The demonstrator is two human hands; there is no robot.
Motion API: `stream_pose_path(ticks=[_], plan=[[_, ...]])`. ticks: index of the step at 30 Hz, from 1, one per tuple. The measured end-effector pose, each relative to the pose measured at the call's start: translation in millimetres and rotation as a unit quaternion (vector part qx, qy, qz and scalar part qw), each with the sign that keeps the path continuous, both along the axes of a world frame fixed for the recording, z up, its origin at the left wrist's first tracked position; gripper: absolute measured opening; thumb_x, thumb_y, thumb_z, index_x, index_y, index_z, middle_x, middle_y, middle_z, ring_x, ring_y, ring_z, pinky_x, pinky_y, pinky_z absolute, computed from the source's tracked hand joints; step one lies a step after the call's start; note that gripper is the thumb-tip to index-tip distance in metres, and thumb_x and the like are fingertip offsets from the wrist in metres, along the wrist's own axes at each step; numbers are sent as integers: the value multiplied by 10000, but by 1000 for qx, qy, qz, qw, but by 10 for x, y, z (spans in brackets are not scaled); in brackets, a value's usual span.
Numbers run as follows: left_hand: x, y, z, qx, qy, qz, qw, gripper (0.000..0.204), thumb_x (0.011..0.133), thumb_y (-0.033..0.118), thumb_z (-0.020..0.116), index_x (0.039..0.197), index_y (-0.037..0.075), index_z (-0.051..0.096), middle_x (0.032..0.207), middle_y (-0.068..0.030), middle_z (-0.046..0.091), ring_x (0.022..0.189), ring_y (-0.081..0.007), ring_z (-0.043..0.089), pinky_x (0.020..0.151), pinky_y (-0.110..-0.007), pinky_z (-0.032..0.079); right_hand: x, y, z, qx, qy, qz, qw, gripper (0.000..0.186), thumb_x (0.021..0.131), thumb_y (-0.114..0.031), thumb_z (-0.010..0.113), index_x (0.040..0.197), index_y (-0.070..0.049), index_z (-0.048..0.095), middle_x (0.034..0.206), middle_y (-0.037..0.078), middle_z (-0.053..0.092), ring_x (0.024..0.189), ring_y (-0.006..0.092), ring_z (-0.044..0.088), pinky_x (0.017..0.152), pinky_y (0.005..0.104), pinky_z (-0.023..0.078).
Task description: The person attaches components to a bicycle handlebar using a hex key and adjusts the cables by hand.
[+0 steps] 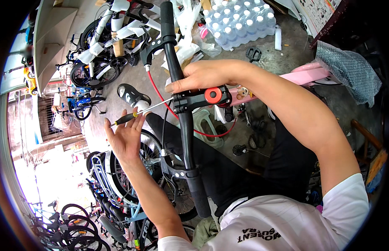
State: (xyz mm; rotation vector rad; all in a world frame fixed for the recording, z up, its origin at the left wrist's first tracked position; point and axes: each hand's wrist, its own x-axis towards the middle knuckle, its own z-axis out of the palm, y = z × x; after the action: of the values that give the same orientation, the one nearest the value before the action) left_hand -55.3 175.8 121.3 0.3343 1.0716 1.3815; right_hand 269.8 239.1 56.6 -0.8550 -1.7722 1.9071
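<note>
A black handlebar runs from top to bottom in front of me, joined to a black stem with a red round cap. My right hand grips the bar beside the stem clamp, thumb on the bar and most fingers hidden. A screwdriver with a yellow and black handle lies between the thumb and fingers of my left hand. Its thin metal shaft reaches the face of the stem clamp; whether the tip sits in a bolt is hidden. A red cable loops from the brake lever.
The pink frame stretches to the right, near bubble wrap. Shrink-wrapped water bottles stand at the back. Several bicycles are at the left, and another bicycle stands close below my left hand. A pedal lies on the floor.
</note>
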Motion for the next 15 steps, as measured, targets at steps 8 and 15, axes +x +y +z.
stream_pose_path(ticks=[8,15], plan=[[40,-115,273,-23,8,-40,999,896,927,655,625,1363,-95,396,1447,-421,431,1380,-513,454,1093,-678,407,-42,-16,16,17,14,-8,1000,574,966,-618,608,998,-58,728,826,-31,614,778,94,538,696,288,433],[256,-146,571,12,117,-39,992,861,928,622,649,1407,-64,446,1353,-303,554,1296,-406,566,913,-596,586,-32,-10,-17,4,18,-11,1000,585,956,-625,615,983,-53,734,862,-19,655,809,96,571,725,288,456]])
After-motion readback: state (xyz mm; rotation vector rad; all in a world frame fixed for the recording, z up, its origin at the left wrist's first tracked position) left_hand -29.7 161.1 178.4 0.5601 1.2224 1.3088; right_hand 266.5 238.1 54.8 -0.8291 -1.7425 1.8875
